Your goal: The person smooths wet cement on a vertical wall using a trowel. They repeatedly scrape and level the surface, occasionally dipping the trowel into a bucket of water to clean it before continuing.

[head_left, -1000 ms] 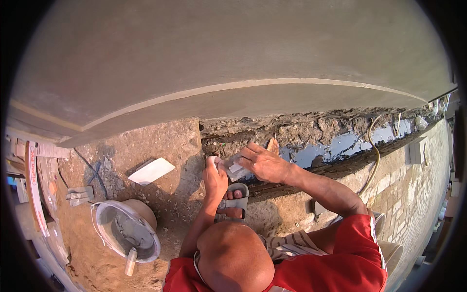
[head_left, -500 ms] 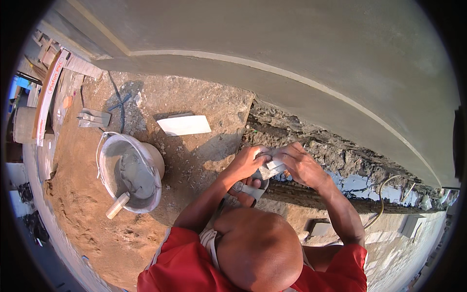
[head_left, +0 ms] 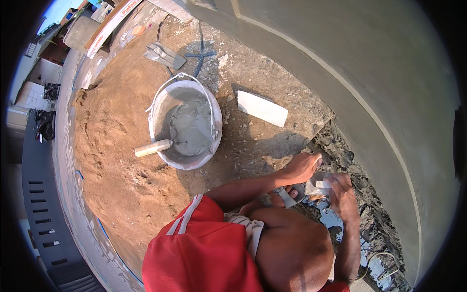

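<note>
My right hand (head_left: pixel 343 197) is closed on a small clear plastic pouch (head_left: pixel 311 187), with a white rectangular piece (head_left: pixel 323 184) showing near the fingers. Just beyond the pouch, my left hand (head_left: pixel 303 166) has its fingers pinched together. A tiny pale bit shows at its fingertips, too small to name. Both hands are above my sandalled foot (head_left: pixel 288 194), beside a wet, muddy trench (head_left: pixel 332 220).
To the left stands a white bucket (head_left: pixel 217 127) of grey wet mortar (head_left: pixel 192 127), a wooden handle (head_left: pixel 153 148) across its rim. A white board (head_left: pixel 262 108) and a grey metal blade (head_left: pixel 165 55) lie on the sandy ground. A plastered wall (head_left: pixel 389 63) rises on the right.
My left hand has come away from the pouch, which both hands held together before. The view has turned, so the bucket and wall sit further right.
</note>
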